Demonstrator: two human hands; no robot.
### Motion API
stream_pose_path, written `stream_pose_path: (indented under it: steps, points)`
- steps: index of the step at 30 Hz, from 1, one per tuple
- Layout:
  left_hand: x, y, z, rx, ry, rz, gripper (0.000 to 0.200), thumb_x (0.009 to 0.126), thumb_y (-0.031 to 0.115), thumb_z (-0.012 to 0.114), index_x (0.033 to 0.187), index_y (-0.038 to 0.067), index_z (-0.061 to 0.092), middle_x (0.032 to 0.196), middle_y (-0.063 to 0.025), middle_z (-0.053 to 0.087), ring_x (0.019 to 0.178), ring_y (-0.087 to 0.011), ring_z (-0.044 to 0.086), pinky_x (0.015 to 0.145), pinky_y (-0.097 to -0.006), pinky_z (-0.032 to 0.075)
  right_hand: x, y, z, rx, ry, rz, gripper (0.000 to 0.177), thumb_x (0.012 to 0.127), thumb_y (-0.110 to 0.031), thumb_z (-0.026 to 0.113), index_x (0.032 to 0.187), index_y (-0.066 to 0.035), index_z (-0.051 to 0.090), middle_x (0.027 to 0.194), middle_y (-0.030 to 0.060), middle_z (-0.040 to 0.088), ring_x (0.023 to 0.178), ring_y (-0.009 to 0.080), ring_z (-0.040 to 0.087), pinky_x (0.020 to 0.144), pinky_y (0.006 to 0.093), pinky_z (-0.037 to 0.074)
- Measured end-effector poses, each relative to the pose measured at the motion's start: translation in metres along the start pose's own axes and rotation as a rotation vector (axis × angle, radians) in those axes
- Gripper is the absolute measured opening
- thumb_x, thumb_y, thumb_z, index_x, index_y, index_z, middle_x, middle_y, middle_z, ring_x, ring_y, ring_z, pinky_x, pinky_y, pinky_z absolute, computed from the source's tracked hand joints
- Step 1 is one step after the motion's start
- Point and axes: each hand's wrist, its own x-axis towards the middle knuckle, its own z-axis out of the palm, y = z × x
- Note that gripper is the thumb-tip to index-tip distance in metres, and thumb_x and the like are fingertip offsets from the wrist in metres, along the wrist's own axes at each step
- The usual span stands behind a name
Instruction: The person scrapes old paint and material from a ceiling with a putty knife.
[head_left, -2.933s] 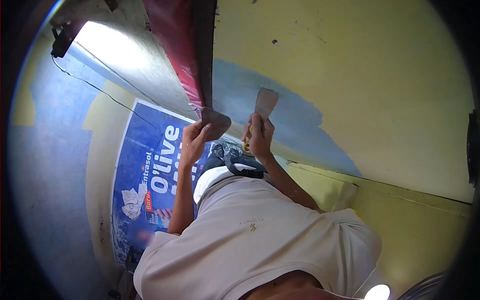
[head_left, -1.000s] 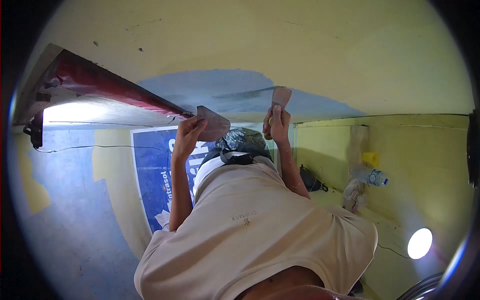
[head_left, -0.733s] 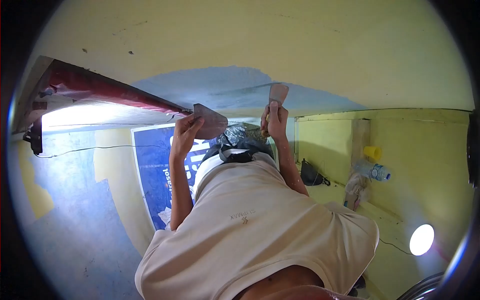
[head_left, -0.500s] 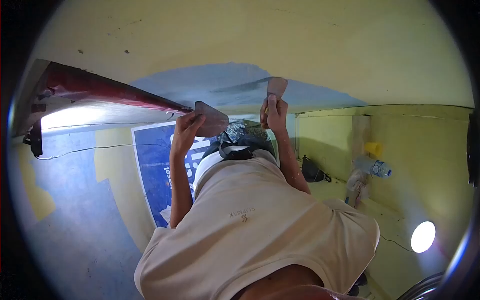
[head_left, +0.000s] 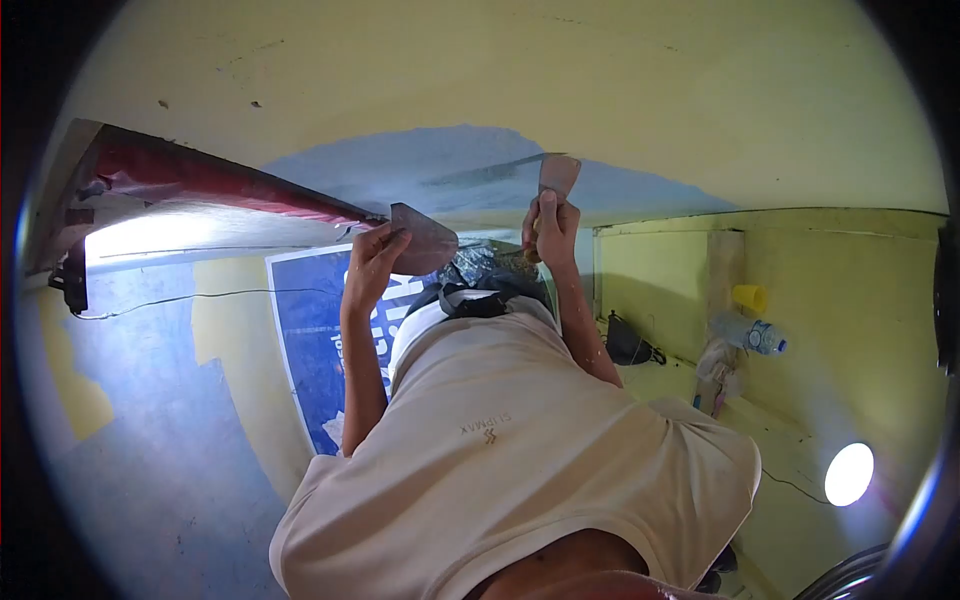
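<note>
My left hand is closed on the edge of a wide, flat, greyish scraper blade, held out in front of my waist. In my right hand is a putty knife, its flared blade pointing away from me. The blade's tip is at the wall, over a pale blue patch in the yellow surface. A darker, damp-looking streak runs left from the blade. My fingers hide most of the knife's handle.
A dark red ledge or beam juts in at the left. Behind my left arm is a blue printed banner. To the right are a plastic bottle, a yellow cup, a dark bag and a bright lamp.
The right hand and putty knife sit very slightly further right, with the blade still at the wall. The left hand and wide blade have hardly moved.
</note>
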Motion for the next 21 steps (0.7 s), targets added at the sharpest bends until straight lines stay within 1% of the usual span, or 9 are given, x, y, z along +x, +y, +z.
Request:
stream_pose_path:
  steps: [3,6,7,10,13,14,16,18,21]
  points:
    - [0.006,-0.001,-0.004,0.030,-0.001,0.028,0.024,0.094,0.015,0.061,0.103,-0.006,0.067,0.091,-0.0047,0.069,0.082,-0.0086,0.059,0.075,-0.0251,0.047,0.004,-0.005,-0.003,-0.038,-0.032,-0.028,0.049,0.104,-0.038,0.043,0.071,-0.003,0.052,0.047,0.0066,0.050,0.037,0.0139,0.048,0.036,0.0269,0.041]
    - [0.001,0.011,0.002,0.085,-0.003,0.037,0.024,0.094,0.015,0.061,0.102,-0.007,0.067,0.090,-0.0041,0.069,0.082,-0.0079,0.058,0.075,-0.0249,0.047,-0.001,-0.001,-0.002,-0.031,0.001,0.003,0.049,0.104,-0.038,0.043,0.071,-0.003,0.051,0.047,0.0062,0.049,0.036,0.0134,0.047,0.036,0.0271,0.041]
    - [0.004,0.006,0.001,0.075,-0.011,0.013,0.023,0.094,0.015,0.060,0.102,-0.006,0.067,0.089,-0.0036,0.068,0.081,-0.0075,0.057,0.074,-0.0247,0.047,0.000,-0.001,-0.004,-0.038,-0.005,0.002,0.048,0.104,-0.038,0.044,0.070,-0.003,0.051,0.047,0.0061,0.049,0.036,0.0133,0.047,0.036,0.0271,0.041]
    - [0.005,0.009,0.001,0.121,-0.022,0.061,0.023,0.094,0.014,0.060,0.103,-0.006,0.067,0.089,-0.0036,0.068,0.081,-0.0075,0.057,0.074,-0.0244,0.047,0.006,-0.004,-0.001,-0.035,-0.023,0.005,0.048,0.104,-0.037,0.044,0.070,-0.004,0.051,0.047,0.0058,0.049,0.036,0.0129,0.047,0.035,0.0270,0.040]
    - [0.005,0.004,-0.002,0.135,-0.017,-0.001,0.025,0.094,0.015,0.061,0.105,-0.006,0.067,0.089,-0.0036,0.068,0.082,-0.0075,0.057,0.074,-0.0245,0.046,0.000,-0.004,-0.002,-0.026,-0.010,0.034,0.049,0.104,-0.037,0.043,0.069,-0.004,0.051,0.046,0.0056,0.048,0.035,0.0127,0.047,0.035,0.0267,0.040]
    - [0.005,0.005,-0.003,0.144,-0.027,0.014,0.024,0.094,0.015,0.061,0.104,-0.006,0.067,0.089,-0.0035,0.068,0.081,-0.0074,0.057,0.074,-0.0245,0.046,0.000,0.006,-0.009,-0.041,-0.019,0.034,0.049,0.104,-0.037,0.043,0.069,-0.004,0.051,0.046,0.0056,0.048,0.035,0.0127,0.047,0.035,0.0266,0.040]
    - [0.005,0.008,-0.001,0.163,-0.036,0.053,0.024,0.094,0.015,0.061,0.103,-0.006,0.067,0.089,-0.0031,0.068,0.081,-0.0071,0.057,0.073,-0.0244,0.046,0.005,-0.002,-0.003,-0.054,-0.035,0.005,0.050,0.104,-0.037,0.042,0.068,-0.003,0.051,0.045,0.0057,0.048,0.035,0.0128,0.047,0.035,0.0265,0.039]
    - [0.004,0.009,0.002,0.116,-0.018,0.019,0.023,0.094,0.015,0.062,0.101,-0.007,0.066,0.089,-0.0029,0.068,0.080,-0.0070,0.056,0.072,-0.0246,0.046,0.005,-0.011,0.004,-0.057,-0.043,-0.036,0.051,0.105,-0.036,0.042,0.067,-0.003,0.051,0.046,0.0058,0.049,0.035,0.0128,0.047,0.035,0.0264,0.039]
    - [0.005,0.008,-0.001,0.107,-0.050,0.019,0.023,0.094,0.015,0.062,0.100,-0.007,0.066,0.089,-0.0028,0.067,0.080,-0.0070,0.056,0.071,-0.0247,0.046,0.003,0.004,0.001,-0.029,-0.015,0.020,0.051,0.105,-0.036,0.041,0.068,-0.003,0.052,0.046,0.0064,0.050,0.035,0.0129,0.047,0.035,0.0266,0.039]
